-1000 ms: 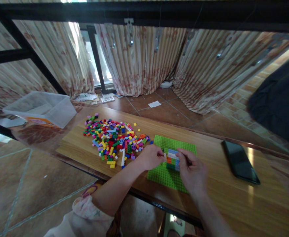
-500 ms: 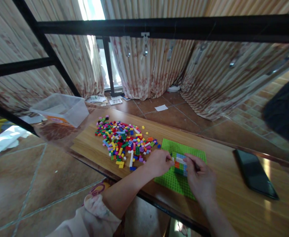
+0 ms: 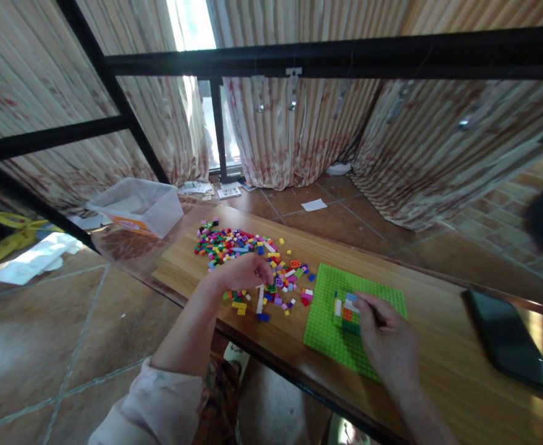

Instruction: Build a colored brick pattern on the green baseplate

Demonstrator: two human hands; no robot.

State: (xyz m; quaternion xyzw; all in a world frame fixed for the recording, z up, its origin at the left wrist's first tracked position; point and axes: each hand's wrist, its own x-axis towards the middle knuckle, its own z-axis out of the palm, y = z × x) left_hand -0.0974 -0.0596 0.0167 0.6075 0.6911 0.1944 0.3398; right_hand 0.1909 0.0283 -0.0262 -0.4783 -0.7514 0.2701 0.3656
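- Running under everything in reach, the wooden tabletop (image 3: 438,321) carries the bricks, the baseplate and the phone.
- Loose bricks (image 3: 227,244) lie spread in a many-coloured heap on the left. For sorting through them, a light touch from above seems best: choose one piece by shape and colour, then lift it straight up so its neighbours stay put.
- Beside the heap sits the green baseplate (image 3: 322,321), flat and set at a slant. Keeping it from sliding should help; pressing down evenly, studs lined up, would be kinder to the work than pushing from one side.
- Well to the right rests a dark phone (image 3: 513,340), apart from the hands.
- The left hand (image 3: 248,269) reaches over the near part of the heap, forearm angled up from below, wrist bent, fingers curled downward. Whether they pinch a brick cannot be told.
- The right hand (image 3: 388,334) comes in from the lower right, thumb and forefinger grasping the right end of the block, the other fingers folded in.
- That small block (image 3: 347,314), in white, orange, blue and green, is over the middle of the baseplate; whether it is pressed onto the studs is unclear.
- A long white brick (image 3: 260,300) lies just below the left fingertips.
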